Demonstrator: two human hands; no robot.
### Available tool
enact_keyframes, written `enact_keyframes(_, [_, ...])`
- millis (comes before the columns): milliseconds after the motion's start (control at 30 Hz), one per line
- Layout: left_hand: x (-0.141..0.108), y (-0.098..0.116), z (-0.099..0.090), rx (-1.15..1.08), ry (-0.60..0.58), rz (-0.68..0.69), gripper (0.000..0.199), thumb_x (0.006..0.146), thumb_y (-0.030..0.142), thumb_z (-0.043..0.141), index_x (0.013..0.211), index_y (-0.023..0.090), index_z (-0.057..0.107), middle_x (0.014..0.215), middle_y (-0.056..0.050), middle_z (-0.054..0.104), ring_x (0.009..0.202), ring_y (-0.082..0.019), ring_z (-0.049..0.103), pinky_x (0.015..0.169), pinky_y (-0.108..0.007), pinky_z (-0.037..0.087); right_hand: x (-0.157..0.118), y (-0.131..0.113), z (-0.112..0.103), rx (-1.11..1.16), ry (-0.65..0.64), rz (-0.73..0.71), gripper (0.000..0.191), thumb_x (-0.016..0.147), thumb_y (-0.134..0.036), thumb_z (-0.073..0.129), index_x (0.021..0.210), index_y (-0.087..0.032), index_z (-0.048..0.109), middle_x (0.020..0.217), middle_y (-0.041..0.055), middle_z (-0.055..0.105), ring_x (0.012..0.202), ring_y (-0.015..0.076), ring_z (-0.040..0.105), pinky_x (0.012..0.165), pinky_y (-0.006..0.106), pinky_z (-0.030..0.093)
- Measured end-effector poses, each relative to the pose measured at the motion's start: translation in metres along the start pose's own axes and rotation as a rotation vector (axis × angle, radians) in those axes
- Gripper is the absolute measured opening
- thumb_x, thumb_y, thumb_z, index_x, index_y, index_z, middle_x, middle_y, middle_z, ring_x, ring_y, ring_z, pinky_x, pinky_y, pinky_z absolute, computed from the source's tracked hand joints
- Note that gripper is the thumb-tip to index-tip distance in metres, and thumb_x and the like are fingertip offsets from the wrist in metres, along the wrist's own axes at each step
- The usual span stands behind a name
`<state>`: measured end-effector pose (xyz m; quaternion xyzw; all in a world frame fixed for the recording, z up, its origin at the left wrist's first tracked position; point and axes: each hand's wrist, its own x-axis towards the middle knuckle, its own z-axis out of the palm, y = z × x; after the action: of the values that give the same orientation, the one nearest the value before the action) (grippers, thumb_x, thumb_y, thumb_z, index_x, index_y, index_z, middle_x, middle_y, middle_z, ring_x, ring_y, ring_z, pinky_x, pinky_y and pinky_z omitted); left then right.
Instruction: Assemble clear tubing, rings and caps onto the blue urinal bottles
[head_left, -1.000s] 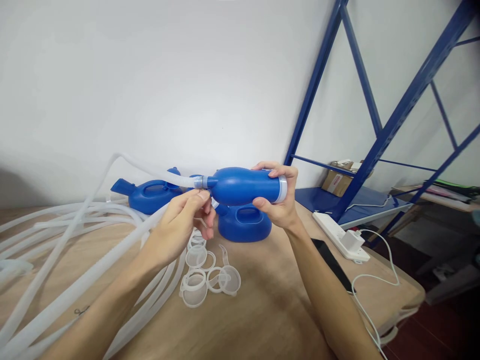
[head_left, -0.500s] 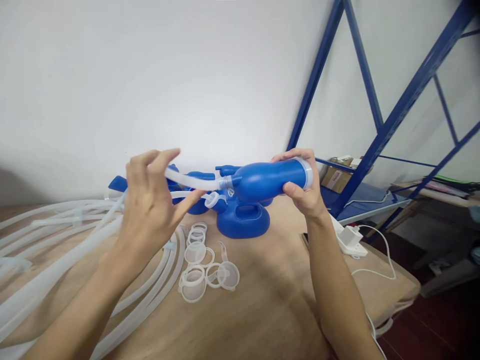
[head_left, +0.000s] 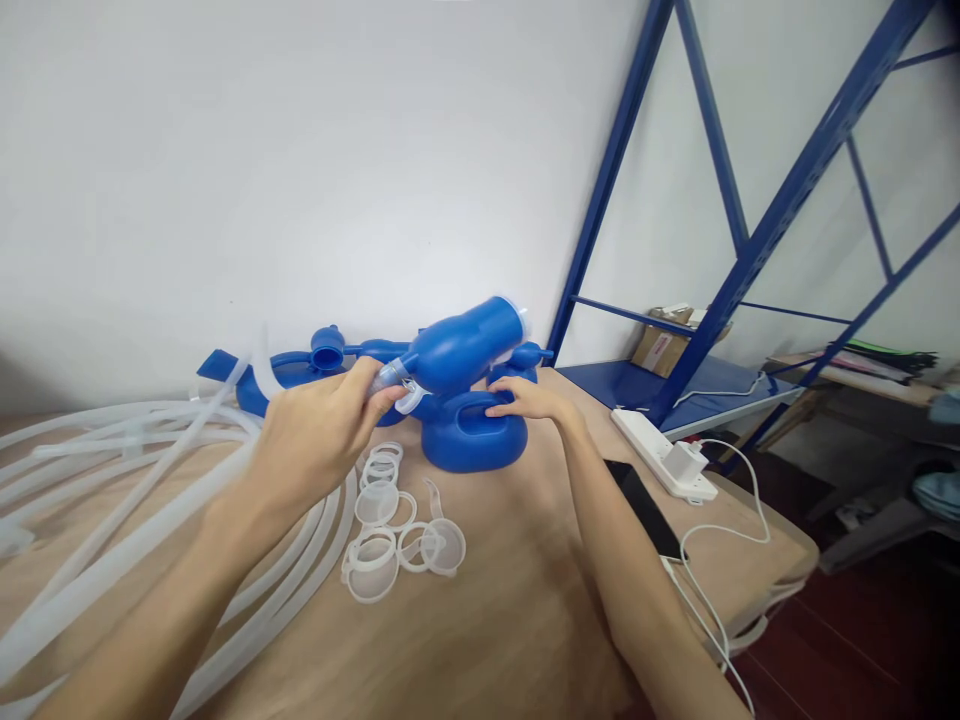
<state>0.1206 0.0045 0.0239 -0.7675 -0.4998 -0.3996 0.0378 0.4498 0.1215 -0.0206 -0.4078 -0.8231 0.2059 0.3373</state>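
Note:
A blue bottle-shaped part is tilted up to the right, its wide end fitted with a translucent rim. My left hand is closed round the clear connector at its narrow end, where a whitish tube meets it. Below stands a blue container with a handle opening. My right hand reaches over its right side, fingers around the handle area; part of its grip is hidden. More blue vessels lie behind.
Coiled whitish tubes cover the left of the table. Translucent rings and caps lie near the middle. At the right are a black phone, a white power strip with cables, and a blue metal rack.
My right hand has let go of the bottle's wide end and moved down to the container. My left hand has closed on the connector, and the bottle now tilts upward.

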Motion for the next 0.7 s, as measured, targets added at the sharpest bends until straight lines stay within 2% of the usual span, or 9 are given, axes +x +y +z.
enact_keyframes(67, [0.002,0.0,0.001,0.017,0.028,-0.075,0.043,0.095,0.068,0.041,0.084,0.027,0.05,0.056,0.001,0.042,0.055,-0.025,0.044,0.06,-0.03,0.015,0.001,-0.004,0.0,-0.068,-0.117,0.04,0.041,0.069,-0.06,0.088,0.078,-0.023,0.076,0.078,0.0043,0.072,0.073,0.0247,0.064,0.071,0.041,0.054])
enact_keyframes(167, [0.004,-0.002,0.007,0.043,0.048,-0.098,0.04,0.096,0.063,0.041,0.081,0.027,0.044,0.058,0.001,0.045,0.059,-0.026,0.047,0.065,-0.031,0.023,0.0,-0.04,-0.005,-0.26,-0.151,0.001,0.047,0.072,-0.065,0.085,0.084,-0.021,0.074,0.092,0.0056,0.072,0.086,0.0248,0.064,0.077,0.038,0.05])
enact_keyframes(267, [0.005,-0.002,0.014,0.031,0.061,-0.051,0.036,0.1,0.056,0.038,0.08,0.027,0.041,0.059,0.0,0.05,0.064,-0.027,0.053,0.077,-0.036,0.032,-0.005,-0.091,-0.003,-0.476,-0.08,-0.205,0.05,0.073,-0.07,0.082,0.078,-0.021,0.07,0.086,0.0052,0.068,0.088,0.0257,0.06,0.082,0.041,0.047])
enact_keyframes(333, [0.003,0.001,0.015,0.057,0.094,-0.016,0.034,0.103,0.051,0.035,0.08,0.026,0.042,0.061,0.0,0.052,0.067,-0.027,0.055,0.084,-0.04,0.035,-0.01,-0.12,0.004,-0.576,0.02,-0.351,0.049,0.077,-0.07,0.079,0.072,-0.023,0.067,0.078,0.0039,0.065,0.088,0.0268,0.058,0.093,0.047,0.046])
enact_keyframes(400, [-0.001,0.007,0.012,0.142,0.136,0.055,0.035,0.105,0.046,0.032,0.08,0.025,0.045,0.064,-0.001,0.056,0.069,-0.027,0.057,0.088,-0.043,0.036,-0.015,-0.138,0.015,-0.637,0.142,-0.424,0.045,0.079,-0.065,0.08,0.07,-0.023,0.067,0.077,0.004,0.067,0.09,0.0275,0.06,0.1,0.05,0.043])
enact_keyframes(467, [-0.006,0.013,0.005,0.258,0.173,0.159,0.037,0.108,0.043,0.031,0.08,0.024,0.048,0.064,-0.002,0.057,0.07,-0.026,0.058,0.09,-0.045,0.037,-0.017,-0.147,0.025,-0.641,0.261,-0.423,0.041,0.08,-0.061,0.081,0.071,-0.022,0.069,0.081,0.0052,0.071,0.089,0.0268,0.062,0.095,0.046,0.046])
enact_keyframes(567, [-0.011,0.019,-0.006,0.406,0.226,0.295,0.041,0.109,0.043,0.034,0.078,0.023,0.051,0.059,-0.001,0.056,0.066,-0.025,0.058,0.088,-0.046,0.039,-0.015,-0.147,0.033,-0.557,0.431,-0.31,0.042,0.078,-0.059,0.082,0.072,-0.021,0.068,0.081,0.0057,0.071,0.081,0.0238,0.062,0.075,0.038,0.047])
enact_keyframes(700, [-0.011,0.018,-0.019,0.457,0.241,0.431,0.041,0.108,0.043,0.04,0.074,0.023,0.053,0.059,-0.001,0.061,0.067,-0.024,0.061,0.089,-0.047,0.039,-0.009,-0.136,0.026,-0.393,0.57,-0.16,0.043,0.069,-0.059,0.087,0.07,-0.021,0.066,0.079,0.0033,0.068,0.073,0.0206,0.06,0.065,0.034,0.043])
